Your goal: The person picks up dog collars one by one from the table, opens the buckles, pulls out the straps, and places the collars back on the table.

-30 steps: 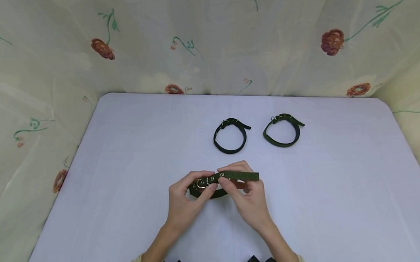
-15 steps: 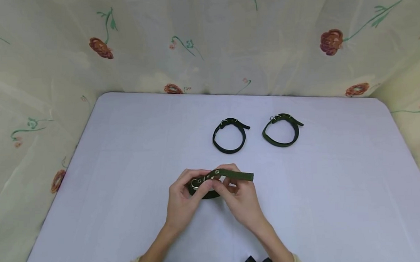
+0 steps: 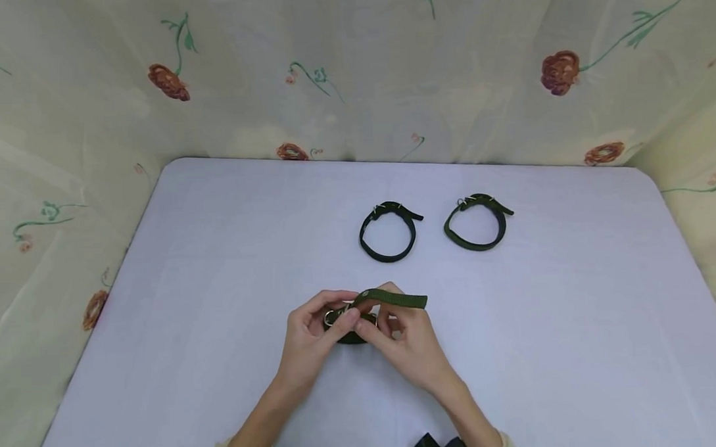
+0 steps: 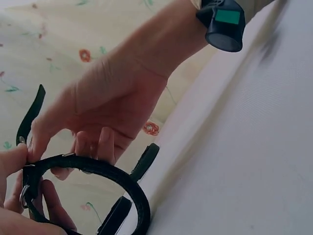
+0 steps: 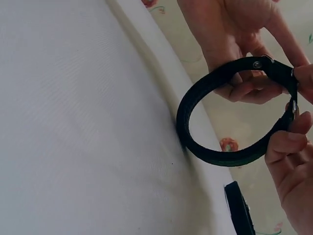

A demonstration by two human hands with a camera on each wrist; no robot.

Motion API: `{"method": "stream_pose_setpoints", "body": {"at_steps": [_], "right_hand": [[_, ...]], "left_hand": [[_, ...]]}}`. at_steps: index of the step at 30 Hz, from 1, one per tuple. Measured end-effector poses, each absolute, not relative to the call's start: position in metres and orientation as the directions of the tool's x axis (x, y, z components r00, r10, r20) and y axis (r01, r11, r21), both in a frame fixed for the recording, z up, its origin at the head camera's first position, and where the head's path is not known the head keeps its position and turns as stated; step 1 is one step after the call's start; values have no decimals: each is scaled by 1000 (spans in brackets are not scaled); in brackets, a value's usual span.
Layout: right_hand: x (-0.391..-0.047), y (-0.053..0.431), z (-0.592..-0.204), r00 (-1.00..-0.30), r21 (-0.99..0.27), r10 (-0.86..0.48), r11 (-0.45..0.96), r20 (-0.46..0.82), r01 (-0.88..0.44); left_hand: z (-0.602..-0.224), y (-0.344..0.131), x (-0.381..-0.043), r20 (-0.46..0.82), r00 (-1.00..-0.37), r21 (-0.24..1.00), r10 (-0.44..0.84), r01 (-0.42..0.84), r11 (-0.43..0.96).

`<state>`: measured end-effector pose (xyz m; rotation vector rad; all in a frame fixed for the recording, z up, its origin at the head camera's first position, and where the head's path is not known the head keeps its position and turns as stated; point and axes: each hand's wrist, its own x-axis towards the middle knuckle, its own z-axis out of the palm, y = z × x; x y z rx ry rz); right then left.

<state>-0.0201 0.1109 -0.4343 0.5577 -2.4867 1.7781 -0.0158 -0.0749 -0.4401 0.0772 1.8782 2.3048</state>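
Both hands hold a dark green webbing collar [image 3: 396, 298] with metal eyelets, a buckle and a ring, near the middle of the table. My left hand [image 3: 305, 340] pinches it beside the ring and buckle, thumb in front. With thumb and fingers, my right hand [image 3: 406, 347] grips the collar just right of the buckle. The strap's free end sticks out to the right above the right hand. In the right wrist view the collar [image 5: 210, 159] forms a round loop, its buckle side between the hands. Fingers partly hide the buckle.
Two similar buckled collars lie looped on the white table: a dark one [image 3: 389, 256] behind the hands and a green one [image 3: 477, 245] to its right. Flower-patterned curtain [image 3: 353, 72] surrounds the table's back and sides.
The right hand has shifted slightly left, closer to the left hand. The strap's free end has moved left with it and now bends upward at the buckle.
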Motion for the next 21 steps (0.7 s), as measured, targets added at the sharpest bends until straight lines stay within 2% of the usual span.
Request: {"method": "stream_pose_setpoints", "body": {"at_steps": [5, 8, 12, 18, 21], "right_hand": [[-21, 109, -435, -917, -826, -257, 408, 303, -388], [-21, 109, -435, -926, -820, -239, 435, 293, -372], [-21, 113, -433, -956, -879, -162, 379, 243, -288], [-24, 118, -429, -979, -935, -38, 293, 199, -202], [-25, 118, -427, -982, -945, 1, 272, 191, -183]], "left_hand": [[-440, -77, -18, -130, -982, 966, 138, -157, -206], [-441, -79, -18, -146, -980, 960, 138, -174, -220], [-443, -79, -18, -110, -982, 977, 150, -135, -166], [-446, -75, -18, -2, -993, 1000, 116, 0, 19], [-446, -73, -19, 4, -997, 1000, 77, 6, 27]]}}
